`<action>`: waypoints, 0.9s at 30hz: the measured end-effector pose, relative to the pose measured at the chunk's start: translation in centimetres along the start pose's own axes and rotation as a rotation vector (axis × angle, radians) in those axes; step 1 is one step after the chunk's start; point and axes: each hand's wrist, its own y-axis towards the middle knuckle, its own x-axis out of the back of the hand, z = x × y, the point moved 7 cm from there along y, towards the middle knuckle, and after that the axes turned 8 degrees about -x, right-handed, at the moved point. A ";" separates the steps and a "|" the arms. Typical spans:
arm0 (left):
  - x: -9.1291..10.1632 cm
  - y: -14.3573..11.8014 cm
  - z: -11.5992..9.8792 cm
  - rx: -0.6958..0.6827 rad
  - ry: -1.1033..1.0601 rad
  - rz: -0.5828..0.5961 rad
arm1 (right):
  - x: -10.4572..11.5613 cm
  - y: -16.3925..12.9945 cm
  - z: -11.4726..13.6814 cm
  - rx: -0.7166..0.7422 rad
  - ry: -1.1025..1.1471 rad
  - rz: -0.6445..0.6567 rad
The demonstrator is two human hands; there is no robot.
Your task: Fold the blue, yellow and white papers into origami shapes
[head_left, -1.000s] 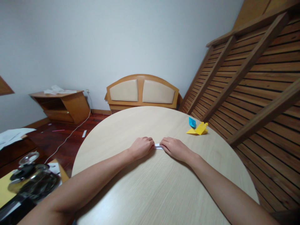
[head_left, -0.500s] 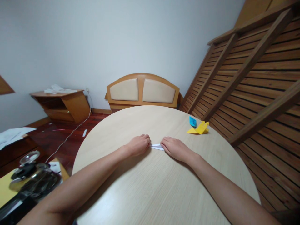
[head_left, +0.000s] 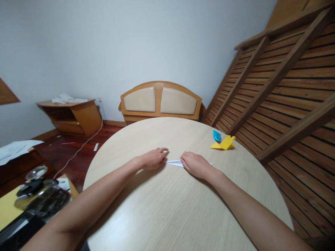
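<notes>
A narrow piece of folded white paper (head_left: 176,163) lies on the round table (head_left: 162,209), its left end tapering to a point. My left hand (head_left: 154,158) is at that point, with the index finger stretched out above it and the lower fingers against the paper. Over the paper's wider right part, my right hand (head_left: 195,164) has its fingers closed on it. A thin white edge shows beyond the right wrist; the middle of the paper is hidden under that hand. Farther right on the table sit a yellow origami bird (head_left: 225,143) and a small blue folded paper piece (head_left: 216,136).
A wooden slatted frame (head_left: 285,83) leans along the right. Behind the table stands a headboard (head_left: 158,101). At left are a low cabinet (head_left: 83,118) with papers, a white cord (head_left: 78,150) on the floor, and a glass pot (head_left: 44,198) beside the table.
My left index finger has lifted and straightened away from the paper, and that hand has shifted slightly left. More of the paper's pointed end shows. The right hand stays closed on the paper.
</notes>
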 end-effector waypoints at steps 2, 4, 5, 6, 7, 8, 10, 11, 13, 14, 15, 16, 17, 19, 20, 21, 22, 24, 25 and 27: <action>0.1 -0.1 0.4 -0.006 -0.022 -0.005 | 0.1 0.0 0.0 -0.001 -0.001 0.005; 0.3 -0.2 0.7 -0.038 -0.064 -0.013 | 0.1 0.0 0.1 -0.005 -0.005 0.015; 0.4 -0.2 0.8 -0.063 -0.094 -0.015 | 0.2 0.0 0.1 -0.008 -0.008 0.019; 0.5 -0.2 0.9 -0.085 -0.128 -0.023 | 0.2 0.0 0.2 -0.010 -0.012 0.024; 0.6 -0.2 1.0 -0.100 -0.161 -0.037 | 0.3 0.0 0.2 -0.012 -0.016 0.027; 0.8 -0.2 1.1 -0.107 -0.188 -0.055 | 0.3 0.0 0.3 -0.012 -0.018 0.030; 1.0 -0.2 1.1 -0.111 -0.215 -0.086 | 0.4 0.0 0.3 -0.014 -0.020 0.036; 1.1 -0.2 1.0 -0.114 -0.214 -0.092 | 0.4 0.0 0.4 -0.014 -0.020 0.038; 1.0 -0.1 0.7 -0.121 -0.197 -0.092 | 0.5 0.0 0.4 -0.015 -0.018 0.040; 1.0 0.0 0.6 -0.118 -0.185 -0.097 | 0.5 -0.1 0.4 -0.014 -0.017 0.039; 0.9 0.0 0.5 -0.113 -0.171 -0.102 | 0.5 -0.1 0.4 -0.014 -0.017 0.038; 0.9 0.1 0.4 -0.107 -0.157 -0.108 | 0.5 -0.1 0.4 -0.015 -0.016 0.036; 0.8 0.2 0.3 -0.102 -0.142 -0.110 | 0.5 -0.1 0.3 -0.016 -0.016 0.036; 0.7 0.3 0.2 -0.098 -0.111 -0.106 | 0.4 -0.1 0.3 -0.017 -0.017 0.033; 0.6 0.4 0.2 -0.096 -0.096 -0.105 | 0.4 -0.1 0.3 -0.016 -0.017 0.033; 0.5 0.4 0.2 -0.090 -0.083 -0.106 | 0.3 -0.1 0.3 -0.016 -0.016 0.033; 0.5 0.4 0.2 -0.082 -0.073 -0.110 | 0.3 -0.1 0.3 -0.015 -0.015 0.033; 0.4 0.4 0.3 -0.069 -0.066 -0.119 | 0.3 0.0 0.3 -0.016 -0.012 0.032; 0.4 0.4 0.3 -0.066 -0.068 -0.124 | 0.3 0.0 0.3 -0.017 -0.010 0.033; 0.3 0.4 0.3 -0.067 -0.074 -0.134 | 0.4 0.0 0.3 -0.020 -0.007 0.038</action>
